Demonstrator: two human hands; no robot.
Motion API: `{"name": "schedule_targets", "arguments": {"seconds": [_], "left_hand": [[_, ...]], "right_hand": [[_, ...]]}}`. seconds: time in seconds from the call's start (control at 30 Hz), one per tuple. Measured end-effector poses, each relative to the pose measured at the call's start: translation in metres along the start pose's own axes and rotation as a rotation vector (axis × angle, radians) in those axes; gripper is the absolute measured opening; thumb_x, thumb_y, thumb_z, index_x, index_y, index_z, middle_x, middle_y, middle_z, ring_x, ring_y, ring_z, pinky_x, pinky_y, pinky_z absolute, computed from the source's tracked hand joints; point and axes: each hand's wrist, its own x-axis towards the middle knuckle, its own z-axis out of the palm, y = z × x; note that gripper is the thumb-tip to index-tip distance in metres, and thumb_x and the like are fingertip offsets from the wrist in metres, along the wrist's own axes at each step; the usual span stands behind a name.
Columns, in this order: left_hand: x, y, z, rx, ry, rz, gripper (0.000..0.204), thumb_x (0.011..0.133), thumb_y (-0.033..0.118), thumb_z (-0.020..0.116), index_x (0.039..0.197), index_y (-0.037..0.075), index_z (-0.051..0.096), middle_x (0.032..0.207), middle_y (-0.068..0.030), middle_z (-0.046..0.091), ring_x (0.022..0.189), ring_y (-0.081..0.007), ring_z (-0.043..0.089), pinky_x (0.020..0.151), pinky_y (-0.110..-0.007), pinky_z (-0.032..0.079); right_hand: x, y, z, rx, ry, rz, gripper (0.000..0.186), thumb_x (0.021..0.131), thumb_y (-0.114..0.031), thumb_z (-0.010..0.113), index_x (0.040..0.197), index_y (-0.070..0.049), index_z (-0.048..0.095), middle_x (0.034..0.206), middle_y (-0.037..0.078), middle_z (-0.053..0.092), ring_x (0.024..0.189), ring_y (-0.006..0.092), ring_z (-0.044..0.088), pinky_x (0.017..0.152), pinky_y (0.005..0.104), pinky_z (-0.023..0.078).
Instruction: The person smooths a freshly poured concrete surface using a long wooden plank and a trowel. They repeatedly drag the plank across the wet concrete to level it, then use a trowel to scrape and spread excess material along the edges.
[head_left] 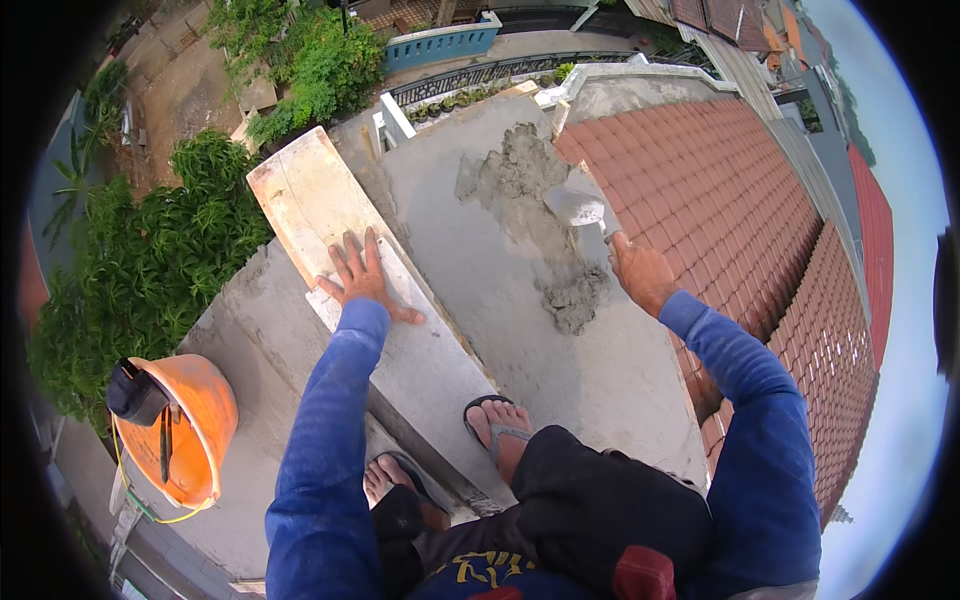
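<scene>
My left hand (362,277) presses flat on a long pale wooden board (300,205), its fingers spread. The board runs from near my feet away to the upper left. In my right hand (641,274) is the handle of a trowel (577,206), its metal blade pointing left over the slab. Wet mortar (515,165) lies in a rough heap beside the blade. Nearer to me sits a smaller clump of mortar (572,298). Both lie on a grey cement slab (450,240) to the right of the board.
An orange bucket (215,400) with tools and a dark item at its rim lies tipped at the left. Red roof tiles (700,190) slope along the slab's right edge. Leafy trees (160,250) stand below the left edge. My sandalled foot (498,430) is on the board's near end.
</scene>
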Motion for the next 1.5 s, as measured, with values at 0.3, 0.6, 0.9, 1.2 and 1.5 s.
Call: {"name": "schedule_targets", "arguments": {"seconds": [0.3, 0.6, 0.9, 1.2, 1.5], "left_hand": [[0.002, -0.004, 0.003, -0.028, 0.002, 0.021, 0.181, 0.026, 0.055, 0.102, 0.166, 0.03, -0.009, 0.173, -0.0175, -0.003, 0.158, -0.0446, -0.011, 0.115, -0.079, 0.002], [0.002, -0.003, 0.001, -0.053, -0.008, 0.01, 0.181, 0.025, 0.054, 0.104, 0.166, 0.031, -0.007, 0.174, -0.0164, -0.001, 0.158, -0.0419, -0.011, 0.118, -0.077, -0.002], [-0.001, -0.005, 0.002, -0.086, 0.016, 0.029, 0.18, 0.024, 0.051, 0.104, 0.166, 0.031, -0.005, 0.173, -0.0171, -0.001, 0.158, -0.0419, -0.011, 0.118, -0.076, -0.002], [0.002, -0.004, 0.003, -0.063, 0.012, 0.008, 0.181, 0.024, 0.052, 0.104, 0.166, 0.031, -0.006, 0.173, -0.0173, -0.002, 0.158, -0.0424, -0.012, 0.118, -0.077, -0.001], [0.001, -0.007, 0.005, -0.066, 0.031, 0.042, 0.18, 0.023, 0.053, 0.103, 0.166, 0.03, -0.005, 0.174, -0.0163, -0.001, 0.159, -0.043, -0.009, 0.117, -0.077, 0.002]], "right_hand": [[-0.004, -0.021, 0.044, 0.188, 0.068, 0.088, 0.04, 0.104, -0.034, 0.055, 0.134, -0.01, 0.043, 0.088, 0.023, 0.071, 0.078, 0.0431, 0.072, 0.067, 0.0517, 0.058], [-0.018, -0.018, -0.048, 0.13, 0.027, 0.11, 0.04, 0.1, -0.038, 0.058, 0.127, -0.009, 0.053, 0.089, 0.022, 0.073, 0.087, 0.0437, 0.072, 0.074, 0.0539, 0.057], [0.095, -0.033, -0.113, -0.264, 0.222, -0.235, 0.023, 0.096, -0.026, 0.063, 0.11, -0.009, 0.069, 0.083, 0.014, 0.073, 0.083, 0.0323, 0.075, 0.07, 0.045, 0.06], [0.07, 0.0, -0.155, -0.426, 0.285, -0.365, 0.015, 0.094, -0.019, 0.063, 0.101, -0.011, 0.074, 0.084, 0.01, 0.074, 0.074, 0.0273, 0.074, 0.064, 0.0385, 0.058], [0.077, -0.086, -0.111, -0.645, 0.173, -0.256, 0.013, 0.086, -0.013, 0.069, 0.094, -0.004, 0.074, 0.079, 0.01, 0.074, 0.07, 0.0249, 0.074, 0.064, 0.0355, 0.058]]}}
